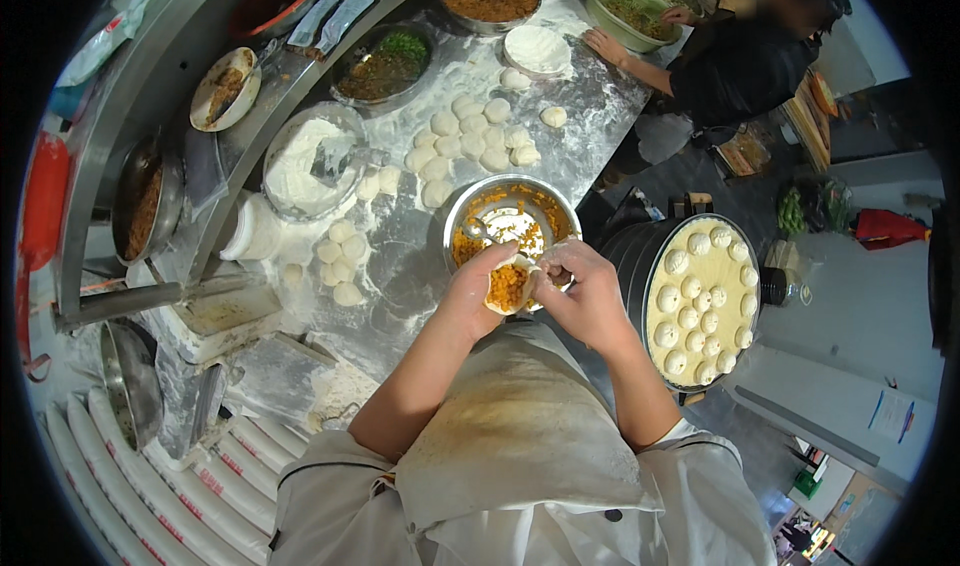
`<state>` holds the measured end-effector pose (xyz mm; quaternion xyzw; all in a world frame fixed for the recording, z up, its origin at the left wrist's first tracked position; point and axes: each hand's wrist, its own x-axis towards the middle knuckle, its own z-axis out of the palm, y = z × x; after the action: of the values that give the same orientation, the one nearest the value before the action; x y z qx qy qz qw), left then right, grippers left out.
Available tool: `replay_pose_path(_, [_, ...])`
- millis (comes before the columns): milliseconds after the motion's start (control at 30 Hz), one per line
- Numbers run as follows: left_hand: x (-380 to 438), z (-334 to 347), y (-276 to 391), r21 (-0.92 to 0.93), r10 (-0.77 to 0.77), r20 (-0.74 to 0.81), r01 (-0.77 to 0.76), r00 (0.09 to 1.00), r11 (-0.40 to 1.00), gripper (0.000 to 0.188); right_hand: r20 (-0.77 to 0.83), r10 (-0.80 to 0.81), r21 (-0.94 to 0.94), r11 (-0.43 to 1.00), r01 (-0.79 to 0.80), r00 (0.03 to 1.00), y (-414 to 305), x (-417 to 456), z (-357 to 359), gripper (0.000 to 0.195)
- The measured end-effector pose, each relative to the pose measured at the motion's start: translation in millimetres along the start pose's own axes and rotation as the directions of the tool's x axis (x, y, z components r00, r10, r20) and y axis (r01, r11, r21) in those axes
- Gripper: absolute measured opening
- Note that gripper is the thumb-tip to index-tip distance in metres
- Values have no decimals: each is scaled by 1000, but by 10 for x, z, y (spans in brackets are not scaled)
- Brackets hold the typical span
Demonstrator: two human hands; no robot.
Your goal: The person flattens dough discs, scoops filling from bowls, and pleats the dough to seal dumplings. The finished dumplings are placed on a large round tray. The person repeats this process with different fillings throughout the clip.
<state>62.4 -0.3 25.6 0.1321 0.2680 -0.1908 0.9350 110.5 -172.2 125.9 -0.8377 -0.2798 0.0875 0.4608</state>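
My left hand (480, 290) cups a round dough wrapper (510, 287) with chopped orange filling heaped in its middle. At the wrapper's right edge, the fingers of my right hand (581, 285) pinch the dough. Both hands are over the near rim of a steel bowl (457, 210), which has bits of the same orange filling on its walls and bottom. A spoon (475, 228) rests inside the bowl, its handle partly hidden by my hands.
Dough pieces (472, 144) lie on the floured steel table (397, 266). To the right stands a round steamer (697, 247) with several pleated buns. Left are a flour bowl (289, 168) and a shelf (247, 123). A co-worker (739, 71) touches a green basin (611, 15) at the back.
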Motion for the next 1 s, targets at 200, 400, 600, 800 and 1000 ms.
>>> replay_pose_path(200, [-253,225,127,49,62,49,-65,997,997,37,-34,115,78,991,-112,993,35,-22,-12,16])
replay_pose_path(400, [-424,242,47,419,305,136,-333,943,845,54,-62,89,53,995,-85,994,-46,87,9,16])
replay_pose_path(600, [-430,250,175,411,139,111,-173,984,895,51,-1,98,30,995,-98,995,-144,135,-59,22])
replay_pose_path(800, [-438,230,283,587,32,88,-78,996,806,51,27,153,9,988,-154,988,-280,151,-116,21])
replay_pose_path(1000, [-384,250,423,772,-90,85,-9,992,635,51,71,152,72,985,-157,986,-227,125,-108,20])
